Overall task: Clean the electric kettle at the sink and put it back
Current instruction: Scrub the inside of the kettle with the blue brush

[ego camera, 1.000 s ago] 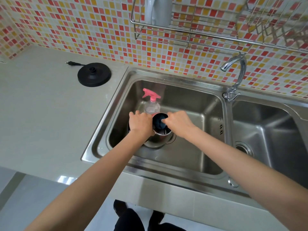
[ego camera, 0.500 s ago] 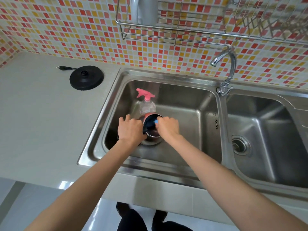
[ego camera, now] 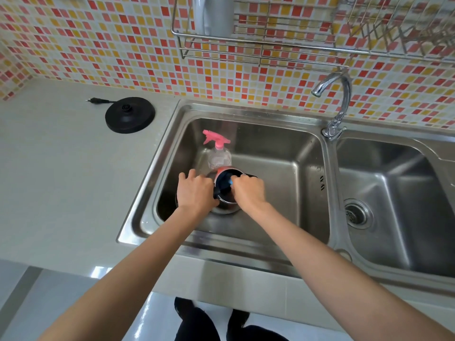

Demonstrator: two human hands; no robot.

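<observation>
The steel electric kettle [ego camera: 226, 207] stands upright in the left sink basin [ego camera: 290, 183], lid open. My left hand [ego camera: 197, 190] grips its left side and black handle. My right hand [ego camera: 250, 189] is closed on a blue cloth [ego camera: 225, 182] pushed into the kettle's mouth. The kettle's round black base [ego camera: 130, 114] sits on the counter to the left, its plug lying loose behind it.
A clear spray bottle with a pink trigger [ego camera: 218, 150] stands just behind the kettle. The chrome tap [ego camera: 337, 107] rises between the two basins; the right basin [ego camera: 398, 193] has a drain. A wire rack [ego camera: 261, 48] hangs on the tiled wall above.
My right hand has shifted around inside the kettle's mouth with the cloth. The view has tilted up a little and pulled back; my left hand keeps its hold.
</observation>
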